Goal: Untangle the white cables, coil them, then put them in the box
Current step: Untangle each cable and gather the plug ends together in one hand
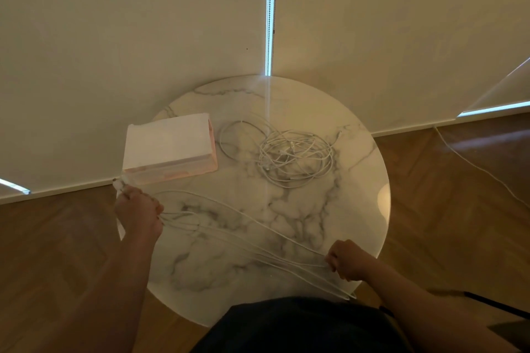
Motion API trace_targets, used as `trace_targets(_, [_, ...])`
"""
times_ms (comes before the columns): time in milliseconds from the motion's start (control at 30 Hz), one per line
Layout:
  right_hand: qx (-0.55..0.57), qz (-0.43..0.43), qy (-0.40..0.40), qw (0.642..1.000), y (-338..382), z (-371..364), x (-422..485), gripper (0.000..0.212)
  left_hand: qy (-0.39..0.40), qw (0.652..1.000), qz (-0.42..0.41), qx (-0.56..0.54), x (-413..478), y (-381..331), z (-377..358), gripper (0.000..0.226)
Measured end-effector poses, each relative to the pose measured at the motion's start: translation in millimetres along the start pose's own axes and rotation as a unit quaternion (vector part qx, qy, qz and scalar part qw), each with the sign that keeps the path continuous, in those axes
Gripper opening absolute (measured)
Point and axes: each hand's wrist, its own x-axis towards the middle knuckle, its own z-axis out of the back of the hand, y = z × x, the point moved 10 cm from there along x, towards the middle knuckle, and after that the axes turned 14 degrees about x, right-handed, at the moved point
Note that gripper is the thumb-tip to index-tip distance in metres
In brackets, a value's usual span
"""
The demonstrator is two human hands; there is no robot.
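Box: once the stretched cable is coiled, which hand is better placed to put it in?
Left, probably. The left hand grips the stretched cable just in front of the box, while the right hand holds the other end at the near edge of the table, farther from it.

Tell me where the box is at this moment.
In the head view, the box lies on the far left part of the marble table, just left of the tangled cable pile and beyond the left hand.
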Motion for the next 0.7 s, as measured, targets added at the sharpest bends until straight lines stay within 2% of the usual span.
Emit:
trace_targets(67, [-0.036, -0.013, 0.004, 0.999, -9.0, -3.8, -0.3, 0.019, 0.025, 0.999, -0.033, 0.017, -9.3, -12.9, -9.5, 0.037])
trace_targets(200, [-0.102, -0.070, 0.008, 0.992, -36.9, 0.2, -9.6, 0.036, 0.050, 0.992, -0.091, 0.073, -34.7, -28.0, -20.9, 0.036])
trace_targets(333, [-0.192, -0.128, 0.084, 0.969, -60.3, -2.0, -22.9, 0.042, 0.074, 0.993, -0.085, 0.036, -42.6, -27.0, -27.4, 0.033])
trace_targets(433, [-0.200, -0.145, 0.053, 0.968, -68.5, 7.9, -25.3, 0.042, 0.072, 0.993, -0.081, 0.043, -41.0, -30.6, -30.0, 0.035])
trace_targets(533, [-0.183, -0.082, -0.076, 0.977, -31.2, 40.1, -18.8, 0.027, 0.104, 0.991, -0.084, 0.013, -45.1, -36.4, -38.5, 0.036])
trace_targets(600, [-0.154, -0.010, -0.157, 0.975, 13.7, 58.7, -10.3, 0.026, 0.126, 0.988, -0.086, 0.003, -50.9, -41.9, -44.4, 0.036])
trace_targets(700, [-0.092, 0.126, -0.193, 0.969, 93.6, 61.3, 3.4, 0.028, 0.169, 0.982, -0.083, -0.017, -61.2, -50.5, -54.8, 0.037])
